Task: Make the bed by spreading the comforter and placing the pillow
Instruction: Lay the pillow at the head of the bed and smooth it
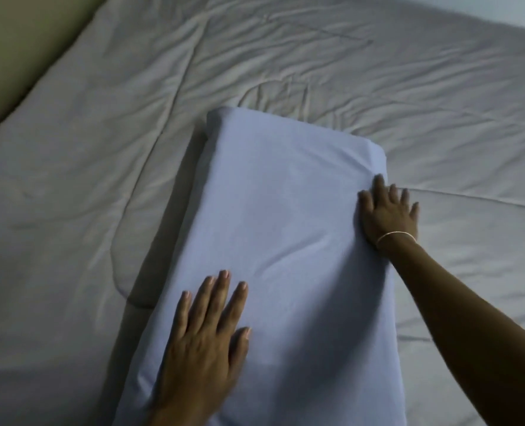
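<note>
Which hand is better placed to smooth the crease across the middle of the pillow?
Probably the left hand: it lies flat on top of the pillow, fingers pointing toward the crease. The right hand presses at the pillow's right edge, partly over the comforter.

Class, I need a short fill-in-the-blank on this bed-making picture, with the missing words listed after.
1. The pale blue rectangular pillow lies on top of the wrinkled white ____.
2. The left hand rests flat on the pillow with its fingers ____.
3. The thin bracelet is worn on the ____ wrist.
4. The right hand touches the pillow at its ____ edge.

Missing words: comforter; straight; right; right
</note>
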A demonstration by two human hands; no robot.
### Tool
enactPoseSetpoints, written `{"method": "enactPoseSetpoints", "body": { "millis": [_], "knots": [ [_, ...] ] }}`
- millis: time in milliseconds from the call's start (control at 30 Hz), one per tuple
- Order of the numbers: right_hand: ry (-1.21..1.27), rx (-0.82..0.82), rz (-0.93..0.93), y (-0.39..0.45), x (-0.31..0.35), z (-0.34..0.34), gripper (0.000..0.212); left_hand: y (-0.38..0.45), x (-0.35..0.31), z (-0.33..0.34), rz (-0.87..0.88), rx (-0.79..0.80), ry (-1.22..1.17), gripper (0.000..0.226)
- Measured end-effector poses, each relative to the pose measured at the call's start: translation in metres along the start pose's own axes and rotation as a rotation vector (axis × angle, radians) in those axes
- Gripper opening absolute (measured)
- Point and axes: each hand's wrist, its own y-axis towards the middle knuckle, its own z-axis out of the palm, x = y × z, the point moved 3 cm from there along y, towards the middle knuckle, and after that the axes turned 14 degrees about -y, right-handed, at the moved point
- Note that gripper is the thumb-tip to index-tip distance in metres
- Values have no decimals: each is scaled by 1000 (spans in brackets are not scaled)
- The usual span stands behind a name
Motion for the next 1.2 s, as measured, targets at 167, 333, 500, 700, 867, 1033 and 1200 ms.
{"method": "enactPoseSetpoints", "body": {
  "millis": [167,333,500,700,867,1033,1200],
  "knots": [
    [29,-182,-116,8,70,-32,59,0,3,1,-28,4,-2,60],
    [73,-136,-543,-41,209,-39,56,1,6,5,-29,-11,16,61],
    [65,-50,-541,-5,206,-26,58,-2,9,8,18,-77,26,58],
    [-9,33,10,70,49,-14,63,-1,6,7,4,-93,20,58],
    [22,-107,-54,33,75,-28,61,-3,0,4,16,-114,-7,57],
    [137,-107,-485,-101,183,-11,55,-7,2,-1,27,-97,0,62],
    [52,-99,-279,-122,98,14,56,-9,-3,-5,80,-51,-7,63]
  ]
}}
